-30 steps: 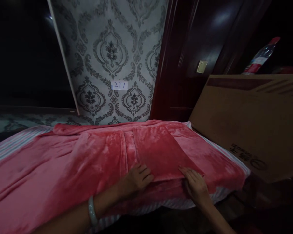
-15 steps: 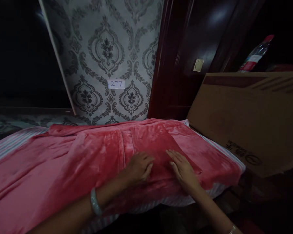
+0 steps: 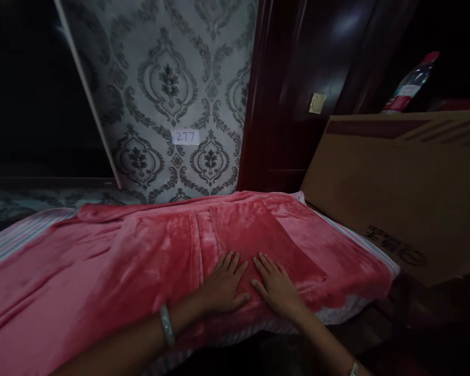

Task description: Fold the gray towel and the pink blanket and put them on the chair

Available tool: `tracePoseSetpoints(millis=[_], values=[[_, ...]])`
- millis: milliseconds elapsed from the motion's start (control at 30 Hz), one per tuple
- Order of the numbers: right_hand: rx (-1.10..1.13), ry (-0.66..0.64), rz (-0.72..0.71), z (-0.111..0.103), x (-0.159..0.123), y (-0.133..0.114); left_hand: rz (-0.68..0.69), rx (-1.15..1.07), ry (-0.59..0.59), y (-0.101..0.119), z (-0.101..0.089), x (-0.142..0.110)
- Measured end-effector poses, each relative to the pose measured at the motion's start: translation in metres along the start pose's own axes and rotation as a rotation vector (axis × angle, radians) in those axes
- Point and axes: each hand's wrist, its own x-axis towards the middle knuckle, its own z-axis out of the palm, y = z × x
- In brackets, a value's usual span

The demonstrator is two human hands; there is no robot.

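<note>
A plush red garment (image 3: 156,250), partly folded, is spread over a surface covered with a striped cloth (image 3: 27,232). My left hand (image 3: 225,284) lies flat on its folded right part, fingers stretched and slightly apart. Just to the right, my right hand (image 3: 276,287) rests palm down on the same red fabric, its fingers also extended. Neither hand grasps the fabric. A pale bangle (image 3: 167,325) circles my left wrist, and a metal band (image 3: 353,368) shows on my right one.
A large cardboard box (image 3: 391,177) stands at the right, with a red-capped bottle (image 3: 411,86) behind its top edge. Patterned wallpaper (image 3: 168,83) bearing a paper label (image 3: 185,137) rises behind. A dark screen (image 3: 35,94) is at the left, a dark red door (image 3: 290,104) right of centre.
Both hands have come nearer the front edge and flattened onto the fabric. My right hand has shifted left, closer to my left hand. The folded fabric lies much as before.
</note>
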Motion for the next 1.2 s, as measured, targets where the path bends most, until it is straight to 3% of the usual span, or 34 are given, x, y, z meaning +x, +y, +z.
tracePoseSetpoints(millis=[167,267,333,433,533,633,833,1000,1200], values=[[0.036,0.258,-0.069,-0.009,0.025,0.001,0.037,-0.086,0.026,-0.003,0.000,0.003],[0.019,0.192,-0.113,0.005,0.027,-0.008,0.061,-0.233,-0.017,-0.020,-0.022,0.012],[-0.017,0.095,-0.133,0.017,0.024,-0.013,-0.065,-0.266,0.042,-0.041,-0.047,0.018],[-0.054,0.060,-0.122,0.029,0.019,-0.016,-0.382,-0.153,0.215,-0.082,-0.083,0.028],[-0.057,0.052,-0.112,0.029,0.018,-0.016,-0.577,-0.041,0.293,-0.121,-0.100,0.038],[-0.060,0.031,-0.106,0.027,0.018,-0.016,-0.685,0.034,0.281,-0.144,-0.089,0.049],[-0.043,0.058,-0.125,0.027,0.017,-0.014,-0.656,0.128,0.181,-0.159,-0.053,0.057],[0.069,-0.020,-0.141,0.015,0.012,-0.017,-0.642,0.172,0.190,-0.161,-0.057,0.054],[0.109,-0.009,-0.174,0.003,-0.004,-0.049,-0.627,0.201,0.219,-0.153,-0.062,0.052]])
